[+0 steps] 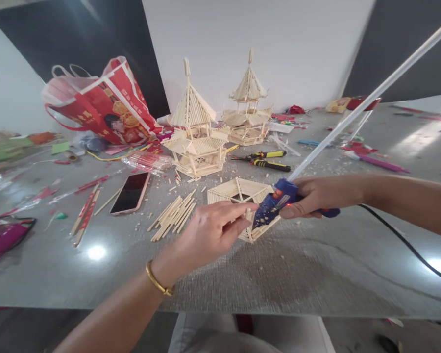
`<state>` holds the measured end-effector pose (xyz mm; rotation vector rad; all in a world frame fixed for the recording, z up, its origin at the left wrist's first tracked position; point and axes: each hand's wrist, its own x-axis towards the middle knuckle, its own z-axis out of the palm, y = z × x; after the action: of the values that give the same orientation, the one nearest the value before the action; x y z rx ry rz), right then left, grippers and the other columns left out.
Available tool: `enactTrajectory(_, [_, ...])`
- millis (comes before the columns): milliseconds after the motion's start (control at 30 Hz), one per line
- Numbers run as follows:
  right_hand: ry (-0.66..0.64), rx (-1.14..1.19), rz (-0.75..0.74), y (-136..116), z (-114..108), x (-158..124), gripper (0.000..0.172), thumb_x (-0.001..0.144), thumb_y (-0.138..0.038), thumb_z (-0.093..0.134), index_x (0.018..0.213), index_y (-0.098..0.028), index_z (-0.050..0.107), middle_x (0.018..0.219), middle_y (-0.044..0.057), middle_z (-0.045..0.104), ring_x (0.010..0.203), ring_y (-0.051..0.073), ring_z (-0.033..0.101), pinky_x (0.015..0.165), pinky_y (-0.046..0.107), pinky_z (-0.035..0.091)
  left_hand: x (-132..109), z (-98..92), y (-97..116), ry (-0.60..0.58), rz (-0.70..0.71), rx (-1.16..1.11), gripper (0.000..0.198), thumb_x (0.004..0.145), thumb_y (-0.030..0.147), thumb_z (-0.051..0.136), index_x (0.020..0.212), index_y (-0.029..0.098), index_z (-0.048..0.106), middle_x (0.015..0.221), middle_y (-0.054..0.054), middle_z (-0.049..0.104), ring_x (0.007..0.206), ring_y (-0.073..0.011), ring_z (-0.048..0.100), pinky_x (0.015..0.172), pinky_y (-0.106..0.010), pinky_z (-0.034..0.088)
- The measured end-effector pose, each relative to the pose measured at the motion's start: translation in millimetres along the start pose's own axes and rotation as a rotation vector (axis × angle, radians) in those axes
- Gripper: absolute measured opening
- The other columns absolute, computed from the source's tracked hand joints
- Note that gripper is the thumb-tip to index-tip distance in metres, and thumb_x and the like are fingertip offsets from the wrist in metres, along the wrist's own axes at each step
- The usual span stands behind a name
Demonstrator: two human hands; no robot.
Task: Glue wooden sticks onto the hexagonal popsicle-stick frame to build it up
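Observation:
My right hand (306, 198) is wrapped round a blue glue gun (279, 196), which has a long clear glue stick (353, 115) rising from its back. The gun's nose points down over a flat hexagonal frame of wooden sticks (224, 190) on the table. My left hand (216, 225) pinches a short pale wooden stick (249, 214) between thumb and fingers, close to the gun's nose. The nozzle tip and part of the frame are hidden behind the hands and the gun. Left of the frame lies a loose pile of thin wooden sticks (172, 215).
Two stick pagodas (196, 142) stand behind the frame, with yellow-black pliers (266, 161) close by. A phone (130, 192), a red bag (106, 105) and plastic-wrapped sticks (147, 162) lie left. The gun's black cord (400, 238) runs right. Scraps litter the grey table (213, 289).

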<state>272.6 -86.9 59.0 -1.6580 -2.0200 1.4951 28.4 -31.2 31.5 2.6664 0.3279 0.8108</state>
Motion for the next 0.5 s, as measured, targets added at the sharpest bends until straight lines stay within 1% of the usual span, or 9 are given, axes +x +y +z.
enactTrajectory(100, [0.016,-0.018,0.011,-1.1,2.1,-3.6,0.038,0.081,-0.051,0.051,0.064,-0.018,0.042,0.049,-0.008,0.038,0.046,0.005,0.036,0.046,0.020,0.030,0.7,-0.4,0.1,-0.007,-0.003,0.004,0.026,0.085,0.019,0.050,0.107,0.014,0.062,0.078,-0.002,0.068,0.058,-0.0064,0.054,0.056,-0.019,0.043])
enactTrajectory(333, [0.036,-0.016,0.010,1.0,7.0,-7.0,0.038,0.078,-0.054,0.053,0.067,-0.019,0.044,0.050,-0.008,0.038,0.046,0.006,0.037,0.044,0.020,0.030,2.1,0.1,-0.8,0.021,0.015,0.022,0.025,0.085,0.020,0.052,0.107,0.014,0.062,0.077,-0.002,0.068,0.058,-0.0064,0.055,0.055,-0.018,0.043])
enactTrajectory(500, [0.070,-0.049,0.024,-6.8,9.4,-9.5,0.036,0.081,-0.050,0.051,0.064,-0.019,0.042,0.049,-0.008,0.036,0.046,0.006,0.035,0.045,0.021,0.030,1.6,0.3,-1.1,0.013,0.016,0.026,0.026,0.085,0.020,0.051,0.108,0.014,0.062,0.078,-0.003,0.068,0.058,-0.0065,0.055,0.056,-0.019,0.044])
